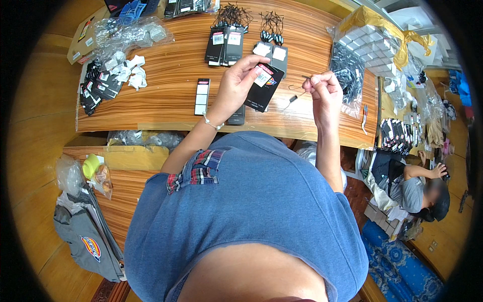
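Observation:
My left hand pinches a black hang tag that bears a white sticker, holding it above the table. To its right, the fingertips of my right hand are closed on a thin black string with a small dark end piece dangling from it. Whether the string passes through the tag cannot be made out. Beyond my hands lie two stacks of tags with bundled strings, one of black tags and one of grey tags. Left of my left wrist is a narrow black card with white labels.
Black tags and crumpled white paper lie at the left. A clear bag of dark strings and small white boxes are at the right. Small snips rest near the right edge. Another person sits at far right.

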